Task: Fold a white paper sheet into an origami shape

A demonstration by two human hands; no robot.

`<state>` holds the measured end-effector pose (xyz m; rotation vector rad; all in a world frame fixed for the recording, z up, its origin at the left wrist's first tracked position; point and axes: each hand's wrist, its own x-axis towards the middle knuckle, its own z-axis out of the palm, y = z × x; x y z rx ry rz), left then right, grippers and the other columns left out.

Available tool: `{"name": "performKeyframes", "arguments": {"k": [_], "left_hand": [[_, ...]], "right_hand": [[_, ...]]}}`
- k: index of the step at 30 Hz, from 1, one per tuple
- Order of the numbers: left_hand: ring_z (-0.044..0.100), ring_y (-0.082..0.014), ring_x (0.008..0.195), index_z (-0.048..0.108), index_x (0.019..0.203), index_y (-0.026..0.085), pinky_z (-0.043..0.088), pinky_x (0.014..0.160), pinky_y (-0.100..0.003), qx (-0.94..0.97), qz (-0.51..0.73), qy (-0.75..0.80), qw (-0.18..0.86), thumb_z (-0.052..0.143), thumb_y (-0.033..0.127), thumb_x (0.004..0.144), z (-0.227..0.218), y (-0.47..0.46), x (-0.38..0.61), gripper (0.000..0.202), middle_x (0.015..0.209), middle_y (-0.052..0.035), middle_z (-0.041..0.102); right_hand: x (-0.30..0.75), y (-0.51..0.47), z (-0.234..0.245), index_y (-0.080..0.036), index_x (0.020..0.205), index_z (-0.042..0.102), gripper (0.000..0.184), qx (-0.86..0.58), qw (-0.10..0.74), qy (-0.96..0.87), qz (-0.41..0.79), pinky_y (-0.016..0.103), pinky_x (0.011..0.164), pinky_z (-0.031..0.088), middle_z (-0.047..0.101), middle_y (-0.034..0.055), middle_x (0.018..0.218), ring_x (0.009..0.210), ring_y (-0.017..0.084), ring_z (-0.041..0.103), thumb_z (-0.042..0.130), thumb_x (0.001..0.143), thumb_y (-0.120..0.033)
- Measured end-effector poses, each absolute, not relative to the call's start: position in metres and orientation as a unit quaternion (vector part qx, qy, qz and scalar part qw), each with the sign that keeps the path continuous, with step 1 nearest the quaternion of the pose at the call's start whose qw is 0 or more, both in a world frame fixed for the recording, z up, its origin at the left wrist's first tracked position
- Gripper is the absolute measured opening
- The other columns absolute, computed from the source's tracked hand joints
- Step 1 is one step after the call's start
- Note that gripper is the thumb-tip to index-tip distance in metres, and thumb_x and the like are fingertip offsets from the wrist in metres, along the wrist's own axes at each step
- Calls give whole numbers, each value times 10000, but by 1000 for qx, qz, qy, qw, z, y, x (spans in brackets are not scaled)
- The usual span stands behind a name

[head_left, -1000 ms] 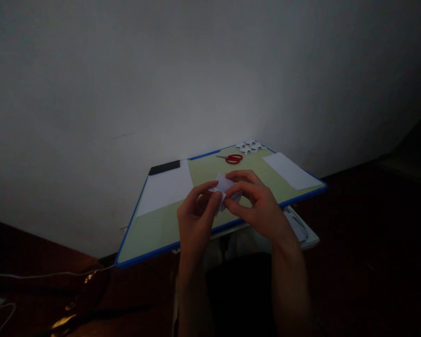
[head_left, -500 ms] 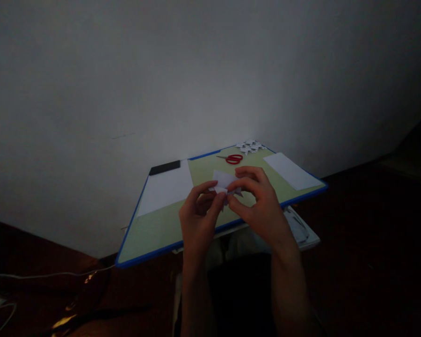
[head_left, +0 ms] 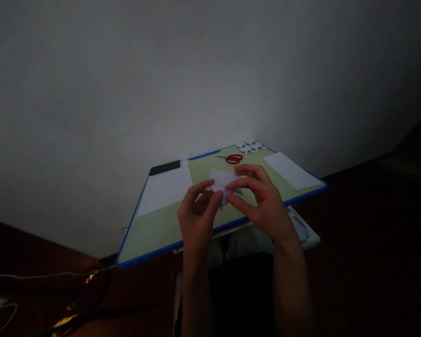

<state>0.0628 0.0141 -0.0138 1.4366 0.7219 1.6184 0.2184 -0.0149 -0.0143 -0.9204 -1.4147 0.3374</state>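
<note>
A small folded white paper [head_left: 221, 179] with pointed corners is held above the near part of the green tabletop [head_left: 150, 234]. My left hand [head_left: 197, 210] pinches its left side between thumb and fingers. On the other side my right hand [head_left: 261, 199] grips the paper, thumb and index fingertip meeting near its middle and the other fingers curled at its upper right. Parts of the folds are hidden behind the fingertips.
Red-handled scissors [head_left: 234, 159] lie beyond the hands, near several folded paper pieces [head_left: 250, 146]. White sheets [head_left: 164, 187] lie on the left under a dark flat object [head_left: 164, 167]; another white sheet [head_left: 291, 171] is at right. A wall [head_left: 196, 84] rises behind.
The fingertips have parted slightly, and more of the paper's middle and lower folds now shows. My left hand has shifted a little left; both hands keep their hold.
</note>
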Motion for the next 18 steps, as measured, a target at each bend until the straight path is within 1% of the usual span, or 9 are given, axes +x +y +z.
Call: {"name": "performKeyframes", "arguments": {"k": [3, 5, 7, 8, 9, 11, 14, 16, 18], "left_hand": [[764, -161, 843, 775, 1122, 234, 624, 719, -243, 570, 646, 282, 422, 896, 255, 838, -14, 14, 62, 309, 935, -1, 699], [757, -146, 836, 743, 1233, 264, 627, 744, -238, 556, 655, 274, 432, 909, 228, 817, -15, 15, 62, 449, 927, 18, 688], [746, -129, 815, 691, 1353, 293, 623, 752, -226, 537, 667, 264, 445, 924, 203, 796, -17, 17, 62, 611, 895, 39, 684], [743, -125, 812, 679, 1382, 296, 620, 752, -222, 531, 668, 258, 452, 929, 199, 791, -19, 18, 62, 648, 888, 40, 693], [745, -128, 822, 692, 1372, 286, 620, 755, -222, 529, 667, 254, 460, 932, 205, 792, -20, 20, 62, 633, 899, 31, 714], [763, -150, 875, 760, 1251, 245, 625, 771, -236, 531, 656, 247, 477, 932, 234, 806, -24, 22, 61, 478, 974, -12, 772], [787, -191, 935, 802, 1061, 203, 630, 775, -258, 535, 639, 241, 497, 929, 253, 821, -27, 23, 60, 277, 1060, -63, 822], [793, -189, 921, 805, 1033, 210, 628, 767, -253, 536, 634, 235, 506, 931, 234, 820, -26, 22, 60, 249, 1038, -55, 835], [794, -178, 905, 806, 1016, 221, 626, 772, -247, 538, 630, 225, 513, 931, 224, 821, -24, 20, 60, 231, 1012, -40, 839]], "right_hand": [[219, -16, -13, -315, 996, 779, 84, -402, 642, -637, 142, 537, 1201, 478, 582, 66, 1362, 1368, 281, 579, 805, 934, -264], [220, -16, -13, -320, 1018, 776, 111, -399, 638, -644, 134, 545, 1218, 458, 585, 64, 1381, 1387, 283, 568, 811, 931, -260], [222, -15, -14, -341, 1130, 765, 231, -388, 639, -650, 136, 553, 1221, 455, 577, 64, 1427, 1428, 293, 539, 823, 920, -263], [223, -14, -16, -358, 1213, 745, 323, -381, 642, -651, 142, 550, 1198, 477, 569, 66, 1458, 1449, 301, 521, 829, 914, -267], [223, -12, -18, -375, 1294, 713, 418, -373, 647, -648, 152, 541, 1159, 512, 560, 67, 1487, 1458, 308, 512, 834, 908, -271], [225, -9, -22, -397, 1399, 652, 551, -359, 661, -634, 179, 501, 1049, 578, 569, 69, 1501, 1404, 311, 553, 846, 896, -281], [226, -5, -27, -393, 1420, 637, 596, -350, 673, -609, 231, 457, 959, 603, 640, 67, 1408, 1176, 270, 663, 867, 881, -281], [225, -3, -28, -388, 1410, 642, 606, -343, 679, -594, 261, 435, 920, 612, 659, 64, 1374, 1084, 248, 683, 884, 865, -280], [224, -3, -27, -383, 1389, 649, 603, -325, 692, -579, 283, 411, 880, 625, 647, 62, 1408, 1064, 239, 695, 897, 848, -285]]}}
